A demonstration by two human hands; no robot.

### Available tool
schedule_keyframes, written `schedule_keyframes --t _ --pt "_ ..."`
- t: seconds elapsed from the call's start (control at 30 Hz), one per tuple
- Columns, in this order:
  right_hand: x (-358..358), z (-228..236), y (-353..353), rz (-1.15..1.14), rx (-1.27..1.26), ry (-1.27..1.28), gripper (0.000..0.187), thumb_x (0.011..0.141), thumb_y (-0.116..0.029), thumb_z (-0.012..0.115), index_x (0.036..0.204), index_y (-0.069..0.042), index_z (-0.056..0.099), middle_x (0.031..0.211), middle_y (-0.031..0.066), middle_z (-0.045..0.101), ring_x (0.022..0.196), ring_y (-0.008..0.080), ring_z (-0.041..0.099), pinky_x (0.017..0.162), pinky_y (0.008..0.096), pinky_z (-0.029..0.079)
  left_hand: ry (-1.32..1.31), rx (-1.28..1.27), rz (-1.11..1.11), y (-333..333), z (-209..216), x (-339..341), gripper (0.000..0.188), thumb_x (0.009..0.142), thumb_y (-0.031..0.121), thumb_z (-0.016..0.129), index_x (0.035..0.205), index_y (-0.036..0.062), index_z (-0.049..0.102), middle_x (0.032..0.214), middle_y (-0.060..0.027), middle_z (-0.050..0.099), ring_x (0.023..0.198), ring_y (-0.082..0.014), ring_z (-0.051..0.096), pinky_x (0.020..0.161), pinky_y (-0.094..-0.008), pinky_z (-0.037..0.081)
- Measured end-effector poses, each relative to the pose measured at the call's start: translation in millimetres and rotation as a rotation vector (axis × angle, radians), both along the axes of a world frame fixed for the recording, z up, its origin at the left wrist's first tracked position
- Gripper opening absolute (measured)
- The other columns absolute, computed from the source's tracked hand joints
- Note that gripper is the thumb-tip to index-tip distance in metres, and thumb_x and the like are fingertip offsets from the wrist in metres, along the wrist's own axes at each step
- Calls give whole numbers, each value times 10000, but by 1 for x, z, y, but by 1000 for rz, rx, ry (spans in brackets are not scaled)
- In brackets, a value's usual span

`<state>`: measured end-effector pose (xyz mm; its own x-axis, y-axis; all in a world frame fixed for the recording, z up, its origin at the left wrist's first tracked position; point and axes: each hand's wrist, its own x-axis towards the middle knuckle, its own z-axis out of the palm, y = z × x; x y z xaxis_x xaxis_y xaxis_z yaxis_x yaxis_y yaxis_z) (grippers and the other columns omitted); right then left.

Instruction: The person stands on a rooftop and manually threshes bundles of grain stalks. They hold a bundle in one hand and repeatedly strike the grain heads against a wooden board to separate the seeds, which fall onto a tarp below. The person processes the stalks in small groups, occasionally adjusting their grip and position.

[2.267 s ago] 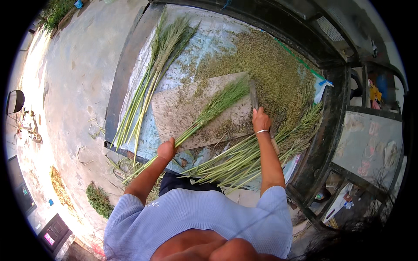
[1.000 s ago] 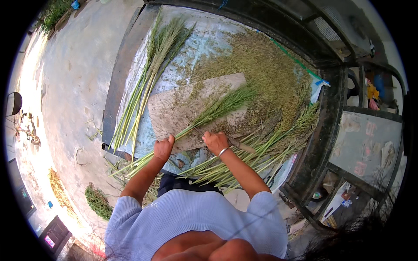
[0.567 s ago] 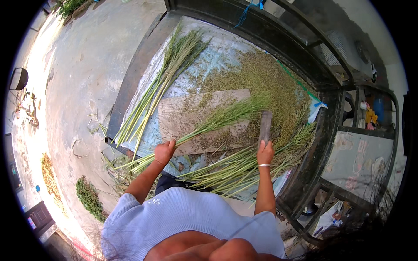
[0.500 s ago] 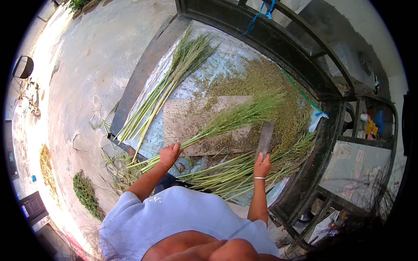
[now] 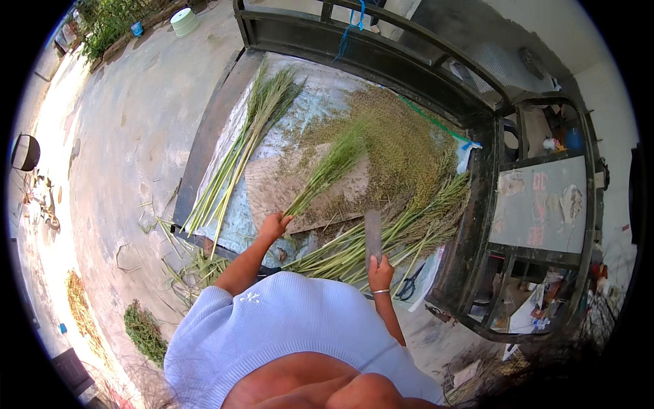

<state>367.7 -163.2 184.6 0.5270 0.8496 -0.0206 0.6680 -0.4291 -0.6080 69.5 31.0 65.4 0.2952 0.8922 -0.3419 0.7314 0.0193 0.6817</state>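
Note:
My left hand (image 5: 274, 225) is closed round the stems of a bundle of green seed-head stalks (image 5: 334, 162). The feathery heads point away and to the right, above a wooden board (image 5: 269, 184) strewn with loose seed. My right hand (image 5: 381, 274) grips the near end of a flat grey slat (image 5: 373, 235), held upright to the right of the bundle and apart from it; whether it is wood or metal I cannot tell. Beneath the slat, a pile of cut stalks (image 5: 327, 260) lies along the near edge, heads to the right.
Another bunch of stalks (image 5: 238, 153) lies at the left of the sheet (image 5: 320, 85), beside spread seed (image 5: 402, 129). Dark metal rails (image 5: 381, 82) border the cart bed at the back and right. Black-handled scissors (image 5: 409, 286) lie near the right edge. Greenery (image 5: 144, 332) is heaped on the floor.
The bundle in my left hand has swung from pointing right to pointing more away from me, and that hand has shifted right. The view has turned; the slat stays in my right hand, now more upright.

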Motion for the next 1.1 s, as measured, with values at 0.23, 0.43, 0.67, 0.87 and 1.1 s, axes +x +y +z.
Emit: schedule_keyframes --t 0.23,0.43,0.67,0.87,1.1 --pt "-39 -12 -1 109 92 87 295 817 -295 563 713 -26 498 568 203 526 537 406 529 470 455 404 -632 -600 205 -14 73 -11 371 902 395 461 716 79 517 512 -24 496 369 -94 392 357 -246 329" --pt "-50 -3 18 322 62 86 287 819 -313 567 778 -39 495 549 192 524 521 401 526 457 469 400 -589 -736 181 -24 99 -23 321 897 365 482 848 55 552 636 -45 563 415 -93 434 386 -233 367" --pt "-53 -4 25 487 33 95 274 836 -305 551 829 -37 492 552 185 527 513 382 529 438 460 402 -670 -981 312 -57 49 -42 203 895 232 501 1029 80 494 882 -121 600 643 -178 597 535 -288 527" --pt "-48 -29 1 446 -40 146 281 816 -312 557 782 -43 483 576 202 536 547 410 531 479 485 409 -939 -1164 337 -60 61 -41 177 915 192 454 1044 72 465 949 -175 595 753 -267 623 611 -376 547" --pt "-49 -38 4 383 3 144 292 818 -324 547 765 -47 474 580 209 536 549 417 528 481 495 407 -686 -927 165 -48 13 -58 245 842 142 579 1045 79 459 918 -152 613 768 -254 622 639 -359 523"
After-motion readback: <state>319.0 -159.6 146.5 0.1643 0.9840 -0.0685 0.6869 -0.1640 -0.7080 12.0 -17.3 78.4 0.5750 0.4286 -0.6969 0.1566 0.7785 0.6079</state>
